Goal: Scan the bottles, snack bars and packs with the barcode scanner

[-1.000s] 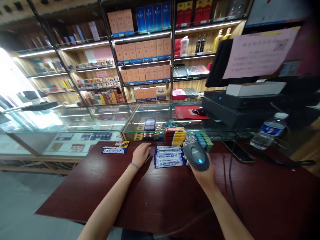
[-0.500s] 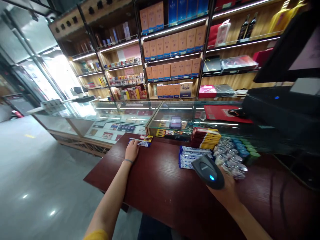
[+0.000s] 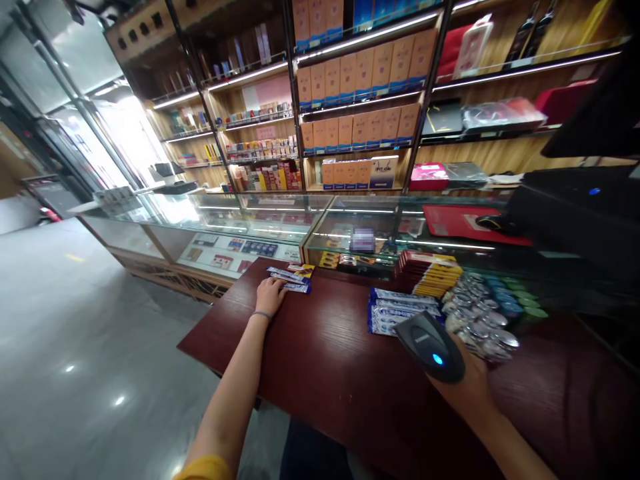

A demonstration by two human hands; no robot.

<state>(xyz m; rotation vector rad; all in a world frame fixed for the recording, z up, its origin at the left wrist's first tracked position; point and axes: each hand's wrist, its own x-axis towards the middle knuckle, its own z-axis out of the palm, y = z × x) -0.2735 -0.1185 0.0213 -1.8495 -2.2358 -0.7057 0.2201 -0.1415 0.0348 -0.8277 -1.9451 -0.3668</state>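
Note:
My left hand [image 3: 271,297] rests on the dark red wooden table [image 3: 320,360] near its far left side. Its fingers are closed at the left end of a slim blue-and-white snack packet [image 3: 298,288]. Just beyond lie another blue-and-white packet [image 3: 287,275] and a yellow-and-red packet [image 3: 303,269]. My right hand [image 3: 473,383] is wrapped round a black barcode scanner [image 3: 431,348] with a lit blue light. The scanner's front end is over the near edge of several stacked blue-and-white packets [image 3: 395,310]; its handle is mostly hidden.
Behind the packets stand stacked red-and-yellow packs [image 3: 430,273]. Silver-topped containers [image 3: 480,317] and blue and green ones [image 3: 515,297] crowd the right. A glass display counter [image 3: 350,207] runs along the far edge. A dark monitor [image 3: 590,100] overhangs the right.
The camera view has turned slightly, shifting most things right. My left hand has drawn back a little with the near packet, which now lies separate from the one behind. The scanner stays in my right hand.

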